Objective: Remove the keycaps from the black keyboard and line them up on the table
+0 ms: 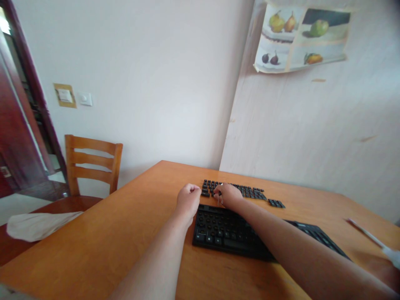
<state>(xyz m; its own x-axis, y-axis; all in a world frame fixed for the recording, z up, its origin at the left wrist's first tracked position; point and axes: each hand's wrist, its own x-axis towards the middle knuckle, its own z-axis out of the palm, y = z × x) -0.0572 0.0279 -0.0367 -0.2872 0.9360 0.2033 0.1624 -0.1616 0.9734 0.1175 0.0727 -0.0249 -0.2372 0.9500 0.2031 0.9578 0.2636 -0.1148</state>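
A black keyboard (231,233) lies on the wooden table, with many keycaps off its left part and its bottom row still fitted. Behind it, loose black keycaps (250,191) are laid out in rows. My left hand (188,203) is closed with the fingers pressed together, just left of the keycaps and above the keyboard's back left corner. Whatever it may hold is hidden. Over the left part of the keycap rows, my right hand (230,195) has its fingers curled down. A thin wire-like shape shows under them, too small to name. My right forearm crosses above the keyboard.
The wooden table (146,233) meets the wall at the back. A small group of keycaps (276,203) lies apart on the right. A thin white stick-like tool (368,235) rests at the right. A chair (93,160) with white cloth (40,225) on its seat stands left.
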